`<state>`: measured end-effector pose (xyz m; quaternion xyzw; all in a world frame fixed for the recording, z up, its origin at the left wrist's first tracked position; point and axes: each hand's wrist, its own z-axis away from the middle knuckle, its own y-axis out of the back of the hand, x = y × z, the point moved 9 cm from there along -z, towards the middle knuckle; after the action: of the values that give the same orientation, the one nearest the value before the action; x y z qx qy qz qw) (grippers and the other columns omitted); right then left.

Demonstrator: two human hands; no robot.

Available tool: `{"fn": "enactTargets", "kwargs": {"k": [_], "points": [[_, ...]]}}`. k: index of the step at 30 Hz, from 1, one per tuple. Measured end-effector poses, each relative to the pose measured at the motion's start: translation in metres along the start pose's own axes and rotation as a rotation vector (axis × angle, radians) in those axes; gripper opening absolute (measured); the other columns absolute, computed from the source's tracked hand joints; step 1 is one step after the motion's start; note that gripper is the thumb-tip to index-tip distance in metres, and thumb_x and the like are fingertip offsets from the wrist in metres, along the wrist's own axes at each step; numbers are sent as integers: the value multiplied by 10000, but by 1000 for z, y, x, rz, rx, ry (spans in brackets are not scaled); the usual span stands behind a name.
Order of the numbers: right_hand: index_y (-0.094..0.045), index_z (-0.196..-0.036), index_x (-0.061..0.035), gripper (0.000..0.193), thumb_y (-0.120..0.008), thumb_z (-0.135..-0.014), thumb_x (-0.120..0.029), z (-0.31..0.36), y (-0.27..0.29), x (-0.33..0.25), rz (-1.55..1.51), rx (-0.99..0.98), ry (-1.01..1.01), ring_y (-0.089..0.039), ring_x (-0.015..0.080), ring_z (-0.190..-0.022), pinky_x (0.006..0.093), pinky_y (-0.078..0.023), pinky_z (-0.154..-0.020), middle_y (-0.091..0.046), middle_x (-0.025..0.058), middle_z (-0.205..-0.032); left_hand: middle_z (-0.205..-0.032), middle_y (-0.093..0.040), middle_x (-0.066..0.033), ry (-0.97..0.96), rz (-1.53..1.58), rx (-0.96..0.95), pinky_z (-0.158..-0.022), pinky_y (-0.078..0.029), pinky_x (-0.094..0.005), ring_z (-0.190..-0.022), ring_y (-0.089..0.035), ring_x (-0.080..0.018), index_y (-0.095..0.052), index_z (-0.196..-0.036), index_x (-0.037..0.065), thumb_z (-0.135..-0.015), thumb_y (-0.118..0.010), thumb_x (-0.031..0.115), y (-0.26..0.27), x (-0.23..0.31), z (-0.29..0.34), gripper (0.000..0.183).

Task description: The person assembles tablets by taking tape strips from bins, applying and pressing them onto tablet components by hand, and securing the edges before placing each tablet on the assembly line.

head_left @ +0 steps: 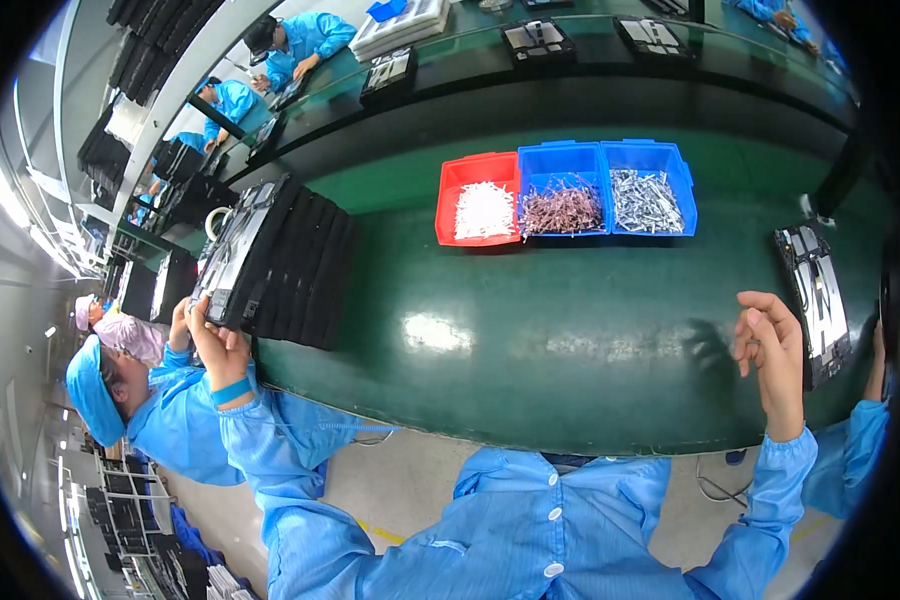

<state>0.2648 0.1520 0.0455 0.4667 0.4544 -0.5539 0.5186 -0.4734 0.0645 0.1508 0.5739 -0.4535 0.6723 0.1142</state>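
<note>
At the left stands a leaning stack of black trays, with a black device housing with silver-grey parts on its near face. My left hand, with a blue band at the wrist, grips the lower end of that housing, thumb and fingers at its edge. Over the right side of the bench is my right hand, its fingers loosely bent and apart, with nothing in them. Just right of it lies another black device housing with silver-grey panels; a gap shows between the fingers and it.
A red bin of white pieces and two blue bins, one with brownish pieces, one with silver pieces, stand mid-bench. More housings line a raised shelf behind. A co-worker sits close at left; another's sleeve shows at right.
</note>
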Motion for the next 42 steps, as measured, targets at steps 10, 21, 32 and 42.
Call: {"fn": "enactTargets", "kwargs": {"k": [10,21,32,42], "points": [[-613,-1113,-27,250,-578,-971,-229,-18,94,2,81,185,129,-509,40,-568,165,-355,-424,-563,5,-787,-431,-460,-26,128,-1001,383,-294,-262,-242,-301,-394,-143,-447,-509,130,-794,-626,684,58,9,7,648],[-684,-1035,13,301,-663,-890,-250,-42,238,-27,919,678,441,-690,245,-887,337,-527,-778,-706,170,-958,-761,-655,-113,-771,-1199,95,-564,-442,-270,-599,-531,-166,-712,-961,-9,-996,-468,81,5,20,83,262],[-604,-1198,32,477,-713,-870,-296,-69,227,0,943,142,43,-593,133,-849,274,-482,-743,-668,81,-935,-480,-401,-98,-558,-1203,-848,-399,-265,-317,-391,-351,-180,-432,-547,21,-809,-703,35,-205,-173,195,377],[-461,-1294,33,714,-821,-740,-237,0,26,11,791,-233,33,-603,157,-597,305,-478,-530,-606,81,-681,-717,-592,-65,-485,-1007,-840,-480,-453,-299,-509,-577,-160,-648,-951,45,-821,-713,85,-289,-237,197,151]]}}
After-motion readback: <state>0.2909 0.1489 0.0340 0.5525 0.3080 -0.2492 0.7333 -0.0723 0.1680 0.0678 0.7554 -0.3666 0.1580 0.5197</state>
